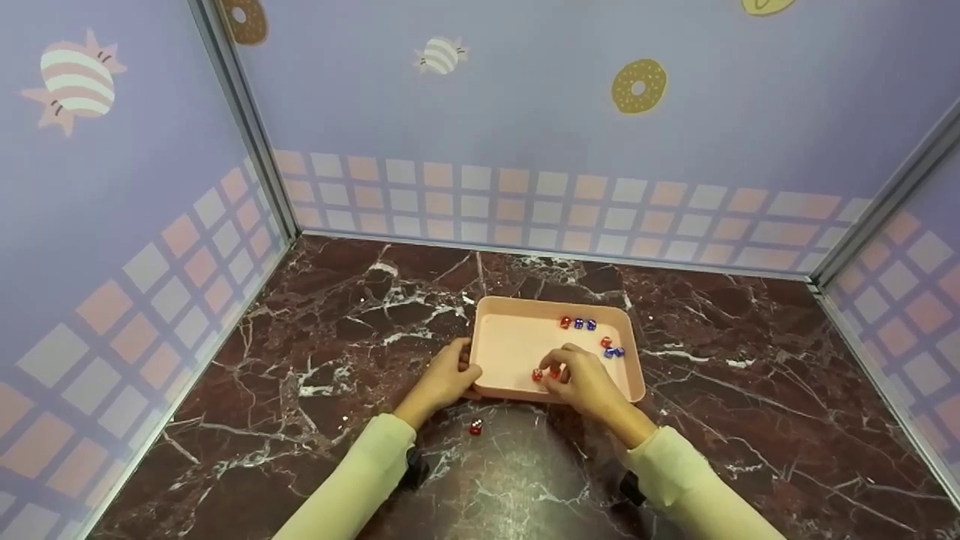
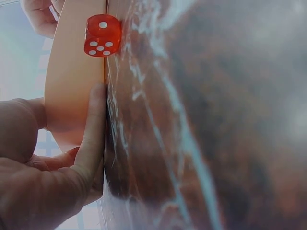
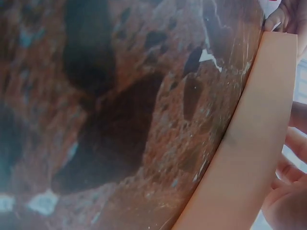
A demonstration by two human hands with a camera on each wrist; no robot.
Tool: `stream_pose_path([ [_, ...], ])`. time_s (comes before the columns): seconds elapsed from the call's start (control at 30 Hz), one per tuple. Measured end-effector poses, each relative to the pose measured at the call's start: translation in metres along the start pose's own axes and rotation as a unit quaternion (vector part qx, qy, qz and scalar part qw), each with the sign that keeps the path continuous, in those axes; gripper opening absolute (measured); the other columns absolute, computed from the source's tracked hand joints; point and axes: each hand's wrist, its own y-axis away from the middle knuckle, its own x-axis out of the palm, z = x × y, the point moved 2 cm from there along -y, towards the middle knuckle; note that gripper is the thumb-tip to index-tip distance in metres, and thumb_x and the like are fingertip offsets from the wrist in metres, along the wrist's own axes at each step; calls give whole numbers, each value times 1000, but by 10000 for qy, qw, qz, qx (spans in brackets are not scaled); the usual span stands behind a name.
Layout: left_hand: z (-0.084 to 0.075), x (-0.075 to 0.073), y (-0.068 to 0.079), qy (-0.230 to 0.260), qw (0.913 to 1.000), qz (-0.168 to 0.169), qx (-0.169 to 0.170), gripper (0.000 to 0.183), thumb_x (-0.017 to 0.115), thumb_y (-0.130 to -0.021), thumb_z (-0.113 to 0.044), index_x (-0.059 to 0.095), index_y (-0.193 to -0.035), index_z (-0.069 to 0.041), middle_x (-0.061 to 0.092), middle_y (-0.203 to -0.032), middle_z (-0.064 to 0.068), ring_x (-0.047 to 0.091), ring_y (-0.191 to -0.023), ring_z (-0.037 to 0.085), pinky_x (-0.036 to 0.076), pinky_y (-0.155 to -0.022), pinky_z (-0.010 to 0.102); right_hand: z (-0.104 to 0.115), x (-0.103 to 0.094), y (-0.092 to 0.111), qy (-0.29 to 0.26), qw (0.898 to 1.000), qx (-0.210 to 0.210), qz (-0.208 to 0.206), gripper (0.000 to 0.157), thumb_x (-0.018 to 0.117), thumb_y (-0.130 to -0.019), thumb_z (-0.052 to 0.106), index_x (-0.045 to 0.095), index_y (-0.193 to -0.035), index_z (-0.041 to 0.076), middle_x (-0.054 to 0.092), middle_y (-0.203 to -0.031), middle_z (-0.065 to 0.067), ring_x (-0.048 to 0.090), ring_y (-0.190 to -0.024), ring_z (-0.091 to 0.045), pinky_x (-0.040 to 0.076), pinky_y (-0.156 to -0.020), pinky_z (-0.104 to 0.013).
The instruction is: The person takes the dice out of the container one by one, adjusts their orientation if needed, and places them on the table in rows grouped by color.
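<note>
A shallow peach-coloured tray (image 1: 510,337) lies on the table. My left hand (image 1: 448,373) grips its left front corner, thumb over the rim and fingers along the outside. Inside the tray, near its front wall, my right hand (image 1: 589,379) pinches a red die (image 1: 555,370) between thumb and fingertips, partly hidden by them. Just left of those fingertips sits another red die (image 1: 538,374). At the tray's back, a red die (image 1: 565,322) stands in a row with two blue dice (image 1: 579,323). By the right wall, a red die (image 1: 606,342) sits beside two more blue dice (image 1: 609,352).
One red die (image 1: 476,427) lies on the dark marbled table (image 1: 337,337), in front of the tray and near my left wrist. Patterned panels (image 1: 525,112) enclose the table at the back and on both sides.
</note>
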Motion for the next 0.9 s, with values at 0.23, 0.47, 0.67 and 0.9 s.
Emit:
stream_pose_path([
  [0.23, 1, 1, 1, 12, 10000, -37, 35, 61, 55, -89, 4, 42, -148, 15, 52, -127, 32, 69, -104, 38, 73, -67, 37, -3, 0, 0, -168, 9994, 279, 143, 14, 77, -85, -2, 76, -99, 0, 64, -91, -15, 61, -74, -24, 49, -62, -19],
  [0.47, 1, 1, 3, -34, 9999, -51, -80, 61, 55, -90, 4, 42, -149, 13, 49, -129, 32, 68, -106, 39, 73, -68, 36, -4, 1, -1, -162, 9971, 743, 96, 28, 83, -80, 1, 74, -107, 0, 58, -97, -17, 56, -73, -19, 48, -63, -23],
  [0.67, -1, 0, 2, -76, 10000, -54, -36, 60, 55, -91, 3, 42, -149, 14, 50, -127, 31, 68, -104, 38, 73, -67, 36, -4, 2, -5, -33, 9920, 1256, 81, 44, 88, -76, 2, 71, -117, 3, 52, -106, -13, 51, -76, -18, 48, -68, -30],
  [0.9, 0, 0, 1, -42, 10000, -45, -36, 60, 54, -91, 3, 42, -149, 14, 50, -127, 31, 68, -102, 37, 73, -67, 36, -7, 2, -9, 190, 9895, 1339, 514, 40, 91, -74, 7, 73, -110, 3, 58, -104, -15, 58, -86, -26, 56, -75, -39],
])
